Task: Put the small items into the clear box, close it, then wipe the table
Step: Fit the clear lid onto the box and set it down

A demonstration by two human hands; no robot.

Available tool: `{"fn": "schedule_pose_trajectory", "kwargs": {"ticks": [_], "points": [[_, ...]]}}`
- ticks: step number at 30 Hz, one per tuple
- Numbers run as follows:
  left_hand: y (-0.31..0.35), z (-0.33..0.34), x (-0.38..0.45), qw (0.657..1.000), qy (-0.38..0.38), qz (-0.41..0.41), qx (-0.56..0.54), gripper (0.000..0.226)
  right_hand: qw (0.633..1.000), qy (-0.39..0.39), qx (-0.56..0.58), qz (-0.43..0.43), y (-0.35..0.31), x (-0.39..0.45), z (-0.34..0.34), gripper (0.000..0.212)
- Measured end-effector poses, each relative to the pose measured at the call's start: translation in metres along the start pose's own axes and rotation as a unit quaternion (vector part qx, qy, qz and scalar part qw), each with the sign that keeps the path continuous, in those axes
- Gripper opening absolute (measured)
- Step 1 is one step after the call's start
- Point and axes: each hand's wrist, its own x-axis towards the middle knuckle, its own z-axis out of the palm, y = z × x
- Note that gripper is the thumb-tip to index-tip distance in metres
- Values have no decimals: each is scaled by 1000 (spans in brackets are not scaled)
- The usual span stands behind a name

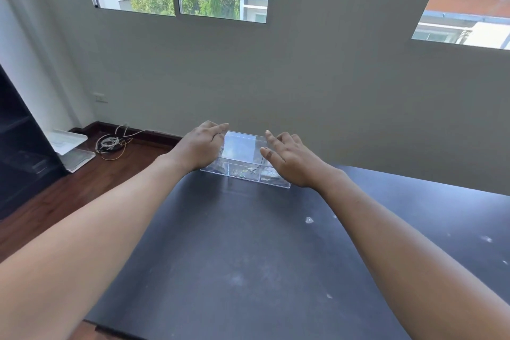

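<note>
Both hands, left hand (202, 146) and right hand (287, 159), flank the clear box (242, 163) with loosely spread, empty fingers; closing its raised lid (242, 143) seems next.

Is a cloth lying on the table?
No: the dark table shows only the clear box, both hands at it, and pale smudges.

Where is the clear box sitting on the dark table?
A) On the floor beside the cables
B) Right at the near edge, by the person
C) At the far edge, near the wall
C: the clear box sits at the far edge of the table, between the left hand and the right hand.
</note>
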Motion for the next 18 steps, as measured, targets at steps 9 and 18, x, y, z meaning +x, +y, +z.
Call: {"fn": "schedule_pose_trajectory", "kwargs": {"ticks": [9,18], "points": [[16,-5,-12,983,56,15,175,46,998,57,-26,24,-13,-7,6,59],[76,15,-102,965,133,179,138,42,968,239,71,32,10,-134,-17,27]]}}
